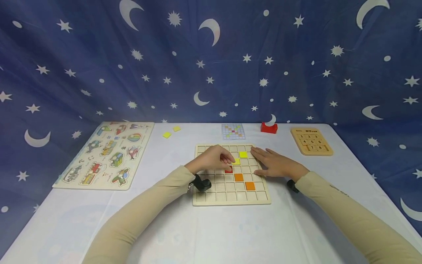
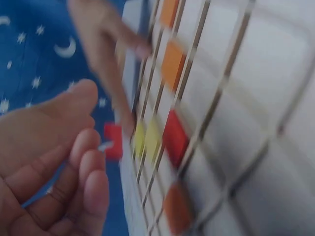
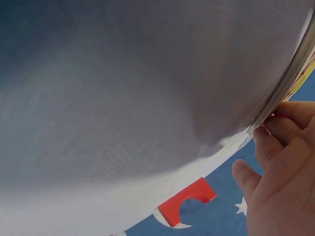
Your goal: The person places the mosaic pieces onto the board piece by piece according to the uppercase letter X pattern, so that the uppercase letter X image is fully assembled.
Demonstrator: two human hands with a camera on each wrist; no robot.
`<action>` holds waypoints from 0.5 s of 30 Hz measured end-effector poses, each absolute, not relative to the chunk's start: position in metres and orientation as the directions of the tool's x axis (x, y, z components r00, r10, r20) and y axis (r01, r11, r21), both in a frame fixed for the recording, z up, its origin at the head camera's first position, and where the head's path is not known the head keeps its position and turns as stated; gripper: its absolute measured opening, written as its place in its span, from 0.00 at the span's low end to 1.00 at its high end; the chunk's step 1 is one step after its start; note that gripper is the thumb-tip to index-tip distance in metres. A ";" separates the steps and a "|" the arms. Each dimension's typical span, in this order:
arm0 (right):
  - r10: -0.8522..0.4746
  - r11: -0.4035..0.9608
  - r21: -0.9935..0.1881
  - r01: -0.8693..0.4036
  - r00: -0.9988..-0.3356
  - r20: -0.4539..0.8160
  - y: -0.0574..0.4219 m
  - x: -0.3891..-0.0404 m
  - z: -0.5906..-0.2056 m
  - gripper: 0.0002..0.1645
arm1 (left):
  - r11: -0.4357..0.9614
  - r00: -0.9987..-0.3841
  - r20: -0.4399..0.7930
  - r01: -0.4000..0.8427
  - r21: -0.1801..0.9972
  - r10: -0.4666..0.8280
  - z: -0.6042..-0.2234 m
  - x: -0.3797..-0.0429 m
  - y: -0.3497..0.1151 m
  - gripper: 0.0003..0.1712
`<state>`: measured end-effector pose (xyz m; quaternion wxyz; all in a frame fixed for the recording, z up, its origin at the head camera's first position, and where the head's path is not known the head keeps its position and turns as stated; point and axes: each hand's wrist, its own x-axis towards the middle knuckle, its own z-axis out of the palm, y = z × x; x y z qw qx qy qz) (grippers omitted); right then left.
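Observation:
A wooden grid board [image 1: 221,197] lies on the white table, with coloured square tiles in some cells. In the head view a bright yellow tile [image 1: 243,154], a paler yellow tile [image 1: 236,161], a red tile [image 1: 228,171] and two orange tiles [image 1: 239,178] run across it. My left hand [image 1: 215,158] hovers above the board beside the red and pale yellow tiles, fingers loosely bent and holding nothing. Another orange tile [image 2: 177,210] shows in the left wrist view; my left hand hides it from the head view. My right hand [image 1: 275,164] rests at the board's right edge, fingers extended.
Two loose yellow tiles [image 1: 166,135] lie at the back left. A patterned grid card [image 1: 233,131] and a red block with a curved notch [image 1: 269,128] are behind the board. A vehicle picture puzzle [image 1: 108,156] lies left, a wooden number board [image 1: 311,141] right.

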<state>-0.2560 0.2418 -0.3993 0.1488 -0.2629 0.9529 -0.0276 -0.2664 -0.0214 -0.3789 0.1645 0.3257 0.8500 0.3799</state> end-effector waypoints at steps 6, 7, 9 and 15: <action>-0.510 0.860 -0.130 -0.494 -0.819 -0.263 0.242 -0.256 -0.400 0.53 | 0.474 -0.781 0.051 0.427 0.770 0.622 -0.371 -0.296 -0.057 0.17; -0.508 0.861 -0.128 -0.492 -0.820 -0.264 0.242 -0.256 -0.400 0.53 | 0.477 -0.799 0.057 0.412 0.776 0.599 -0.369 -0.302 -0.063 0.17; -0.505 0.863 -0.130 -0.489 -0.821 -0.265 0.242 -0.256 -0.399 0.53 | 0.491 -0.835 0.080 0.395 0.777 0.544 -0.367 -0.312 -0.077 0.18; -0.499 0.866 -0.132 -0.482 -0.824 -0.267 0.242 -0.256 -0.400 0.54 | 0.514 -0.931 0.143 0.309 0.800 0.337 -0.367 -0.337 -0.118 0.20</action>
